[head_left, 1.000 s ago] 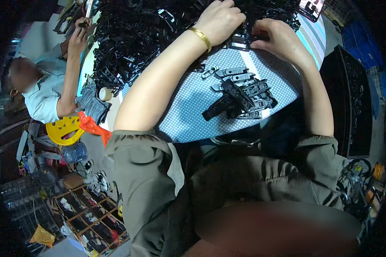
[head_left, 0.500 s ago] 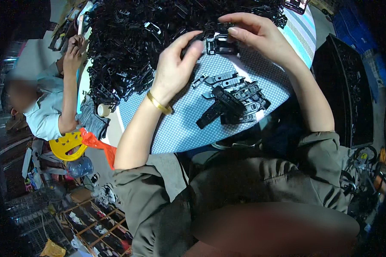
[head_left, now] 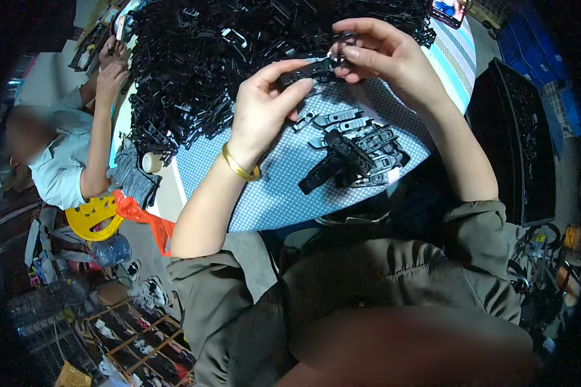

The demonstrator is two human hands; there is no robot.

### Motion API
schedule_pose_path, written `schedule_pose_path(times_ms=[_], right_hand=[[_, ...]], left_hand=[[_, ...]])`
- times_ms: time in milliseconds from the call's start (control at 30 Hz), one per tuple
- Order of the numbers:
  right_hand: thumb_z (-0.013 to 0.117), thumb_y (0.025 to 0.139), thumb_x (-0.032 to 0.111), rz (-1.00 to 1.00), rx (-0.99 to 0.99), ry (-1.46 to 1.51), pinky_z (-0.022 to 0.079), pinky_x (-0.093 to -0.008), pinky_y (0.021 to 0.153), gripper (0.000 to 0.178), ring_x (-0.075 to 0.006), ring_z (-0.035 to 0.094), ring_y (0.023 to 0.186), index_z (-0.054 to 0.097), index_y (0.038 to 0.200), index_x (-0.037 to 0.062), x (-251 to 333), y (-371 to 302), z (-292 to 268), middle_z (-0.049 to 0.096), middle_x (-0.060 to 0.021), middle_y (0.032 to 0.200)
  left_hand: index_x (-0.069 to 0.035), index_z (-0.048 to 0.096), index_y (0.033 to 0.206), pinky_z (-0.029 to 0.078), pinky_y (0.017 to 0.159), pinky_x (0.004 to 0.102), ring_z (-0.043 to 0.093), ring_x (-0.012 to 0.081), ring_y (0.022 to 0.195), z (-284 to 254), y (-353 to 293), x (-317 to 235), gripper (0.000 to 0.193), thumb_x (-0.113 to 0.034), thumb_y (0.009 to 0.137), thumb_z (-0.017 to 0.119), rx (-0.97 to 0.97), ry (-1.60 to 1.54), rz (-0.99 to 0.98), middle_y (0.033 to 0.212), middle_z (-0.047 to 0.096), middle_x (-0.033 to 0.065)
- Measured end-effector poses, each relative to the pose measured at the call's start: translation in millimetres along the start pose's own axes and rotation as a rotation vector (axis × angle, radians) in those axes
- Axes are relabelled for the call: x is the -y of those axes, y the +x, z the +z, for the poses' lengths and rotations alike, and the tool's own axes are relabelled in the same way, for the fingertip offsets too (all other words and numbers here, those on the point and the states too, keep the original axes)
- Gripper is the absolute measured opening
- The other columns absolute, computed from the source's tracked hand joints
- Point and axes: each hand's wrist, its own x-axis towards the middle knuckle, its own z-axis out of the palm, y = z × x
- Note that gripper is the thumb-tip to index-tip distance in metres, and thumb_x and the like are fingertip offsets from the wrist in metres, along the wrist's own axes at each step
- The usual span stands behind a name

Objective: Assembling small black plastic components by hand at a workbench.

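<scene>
Above the table, my left hand point(head_left: 265, 103), with a gold bangle at its wrist, is closed on a long black plastic part point(head_left: 317, 70) between thumb and fingers. My right hand point(head_left: 394, 61) meets the part's far end and pinches a small black piece point(head_left: 346, 42) with thumb and fingertips. Whether that piece is joined to the long part I cannot tell. Below my hands lies a small heap of similar black plastic parts point(head_left: 361, 155) on the dotted tablecloth point(head_left: 252, 200). A large pile of loose black pieces point(head_left: 187, 71) covers the far left of the table.
Across the left side a person point(head_left: 64, 155) sits with hands at the table edge. A white roll point(head_left: 152, 162) and grey cloth point(head_left: 134, 177) lie near an orange-red bag point(head_left: 145, 216). A phone point(head_left: 448, 11) is at the far right; a black crate point(head_left: 519, 142) stands beside the table.
The black part has turned from broadside to lengthwise, and my left fingers now grip it. My right hand has closed in on its end. The other person's hands have shifted.
</scene>
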Motion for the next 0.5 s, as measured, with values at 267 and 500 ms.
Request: schedule_pose_path(times_ms=[267,500], right_hand=[[0.062,0.079,0.018,0.071,0.018,-0.139,0.05,-0.0217,0.064,0.042,-0.0116,0.06,0.078,0.049,0.118,0.0073,-5,-4,-3,0.061,-0.0044,0.09],[0.06,0.08,0.016,-0.217,0.008,-0.365,0.049,-0.0244,0.072,0.036,-0.0107,0.057,0.086,0.052,0.114,0.0094,-5,-8,3,0.058,-0.0034,0.098]], left_hand=[[-0.003,0.056,0.106,0.043,0.049,0.0157,0.051,0.0035,0.054,6,-2,8,0.028,-0.006,0.078,0.059,-0.029,0.08,0.065,0.069,0.054,-0.0012],[-0.002,0.05,0.113,0.046,0.058,0.0191,0.054,0.0058,0.062,12,-8,7,0.032,-0.005,0.082,0.053,0.092,-0.017,0.12,0.073,0.054,0.0013]])
